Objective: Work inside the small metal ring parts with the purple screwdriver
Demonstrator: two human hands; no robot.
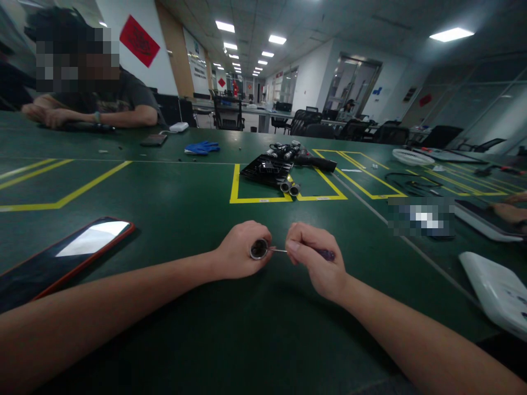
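My left hand [239, 251] is closed around a small round metal part [259, 249], its open end turned toward my right hand. My right hand [315, 258] pinches a thin screwdriver [325, 254] with a dark purple handle; its metal shaft reaches left to the rim of the round part. Both hands hover low over the green table [185, 197], close together near the front middle.
A phone in a red case [66, 258] lies at my left. Black parts and metal cylinders [284, 164] sit in a yellow-taped box farther back. Blue gloves [201, 147] lie beyond. A person sits at far left; another person's hand [508, 211] and white devices [498, 291] are at right.
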